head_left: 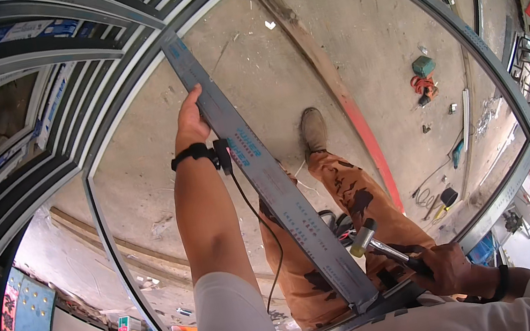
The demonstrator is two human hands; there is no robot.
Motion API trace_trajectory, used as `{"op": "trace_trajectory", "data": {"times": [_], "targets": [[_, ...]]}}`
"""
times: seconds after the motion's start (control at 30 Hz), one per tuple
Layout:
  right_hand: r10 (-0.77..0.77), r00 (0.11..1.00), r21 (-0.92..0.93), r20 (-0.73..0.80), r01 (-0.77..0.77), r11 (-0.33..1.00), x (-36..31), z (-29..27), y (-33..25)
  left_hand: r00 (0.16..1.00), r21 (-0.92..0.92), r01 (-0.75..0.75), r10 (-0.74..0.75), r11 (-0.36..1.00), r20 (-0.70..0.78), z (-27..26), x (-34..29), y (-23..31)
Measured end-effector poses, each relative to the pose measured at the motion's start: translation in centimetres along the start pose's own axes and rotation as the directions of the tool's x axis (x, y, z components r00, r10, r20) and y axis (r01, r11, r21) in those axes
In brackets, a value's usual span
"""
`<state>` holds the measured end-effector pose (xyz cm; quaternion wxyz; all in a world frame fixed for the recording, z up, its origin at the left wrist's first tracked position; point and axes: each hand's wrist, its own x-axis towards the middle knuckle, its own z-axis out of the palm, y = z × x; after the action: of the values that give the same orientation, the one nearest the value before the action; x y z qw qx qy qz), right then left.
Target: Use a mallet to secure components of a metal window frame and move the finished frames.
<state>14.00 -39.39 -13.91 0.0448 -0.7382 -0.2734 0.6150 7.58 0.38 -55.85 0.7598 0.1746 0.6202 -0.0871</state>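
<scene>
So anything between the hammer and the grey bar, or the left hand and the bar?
Nothing visible. The left hand touches the edge of the grey bar. The hammer, in the right hand, has its head just right of the bar; a dark-and-red item shows near that gap, seemingly lower down. Exact depth can't be judged.

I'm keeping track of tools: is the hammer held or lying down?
Held: the right hand is closed round the handle of the hammer, leaving the head exposed.

I'm remotely watching a workshop: metal frames (47, 58) stacked at upper left, a teal power tool (458, 153) on the littered floor (389, 65) at right.
</scene>
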Motion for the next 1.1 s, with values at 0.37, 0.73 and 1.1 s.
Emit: {"op": "trace_trajectory", "data": {"times": [0.37,0.73,1.1], "targets": [[-0.187,0.961,-0.086,-0.205,0.173,0.981,-3.4,4.8,1.3,0.995,0.031,-0.029,0.026,0.999,0.099,0.8,-2.0,-1.9],[-0.254,0.91,-0.207,-0.327,0.193,0.959,-8.0,10.7,9.1,0.956,0.04,-0.279,0.274,0.959,0.107,3.6,-14.4,-1.7],[-0.294,0.866,-0.089,-0.404,0.283,0.955,-10.5,12.8,16.9,0.73,0.034,-0.681,0.673,0.732,0.122,11.3,-36.0,-1.2]]}}
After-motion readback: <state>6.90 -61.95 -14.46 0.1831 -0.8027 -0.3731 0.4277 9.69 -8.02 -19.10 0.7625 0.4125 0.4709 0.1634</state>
